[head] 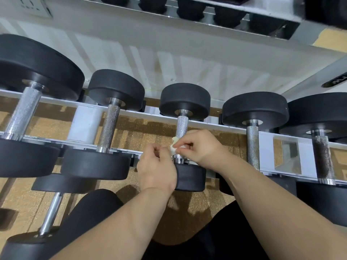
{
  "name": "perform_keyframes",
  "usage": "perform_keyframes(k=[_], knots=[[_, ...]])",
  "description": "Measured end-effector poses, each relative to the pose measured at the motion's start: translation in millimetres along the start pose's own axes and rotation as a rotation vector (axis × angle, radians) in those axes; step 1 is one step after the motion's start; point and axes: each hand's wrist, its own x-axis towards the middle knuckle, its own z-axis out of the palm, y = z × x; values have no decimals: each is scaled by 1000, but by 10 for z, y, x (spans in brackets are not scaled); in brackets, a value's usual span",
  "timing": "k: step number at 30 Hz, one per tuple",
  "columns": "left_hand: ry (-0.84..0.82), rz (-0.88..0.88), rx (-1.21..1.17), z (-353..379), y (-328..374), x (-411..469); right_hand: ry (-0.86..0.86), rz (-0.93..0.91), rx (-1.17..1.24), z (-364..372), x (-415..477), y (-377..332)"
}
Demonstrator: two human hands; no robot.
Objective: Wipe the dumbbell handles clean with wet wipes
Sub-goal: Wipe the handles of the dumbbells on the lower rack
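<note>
A black label (336, 82) at the right edge carries pale letters, but they are cut off and too blurred to read, and the marks on the wall socket (35, 6) at top left cannot be made out either. The dumbbell (185, 99) being cleaned lies in the middle of a row of five across the white rack (56, 101). Its long axis points straight away from the person, with one black head on the far rail and the other on the near rail. Its knurled metal handle (182, 126) spans the gap between the rails, over a brown speckled floor (150, 136). A small crumpled white wet wipe (173, 146) sits against the left side of the handle's near end. The right hand (199, 145) comes over the handle and pinches the wipe in its fingertips. The left hand (157, 166), fingers curled, grips the wipe's lower end just above the near head. The neighbouring dumbbells lie parallel, all pointing the same way. An upper shelf (169, 29) holds a row of dark weights, and one more dumbbell lies on a lower tier at the left (50, 212).
</note>
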Motion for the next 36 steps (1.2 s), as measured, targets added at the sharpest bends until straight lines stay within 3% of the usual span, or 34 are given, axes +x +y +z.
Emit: perform_keyframes(k=[3, 8, 14, 19, 22, 28, 30, 34, 36], knots=[[-5, 2, 10, 5, 2, -2, 110, -22, -37, 1, 70, -2], [-8, 10, 18, 6, 1, 0, 442, 174, 26, 32, 291, 33], [3, -6, 43, 5, 5, -7, 98, 126, 133, 61, -80, 1], [3, 22, -10, 22, -8, -10, 323, 136, 29, 7, 262, 25], [4, 26, -32, 20, -6, -9, 420, 216, 122, 27, 297, 37], [17, 48, -23, 29, -11, -2, 52, 153, 156, 54, -73, -30], [27, 52, -13, 45, -38, 23, 116, 140, 126, 13, 48, -5], [22, 22, -33, 45, -47, 33, 455, 203, 92, -18, 313, 52], [5, 2, -31, 33, -27, 45, 458, 257, 217, 27, 281, 21]])
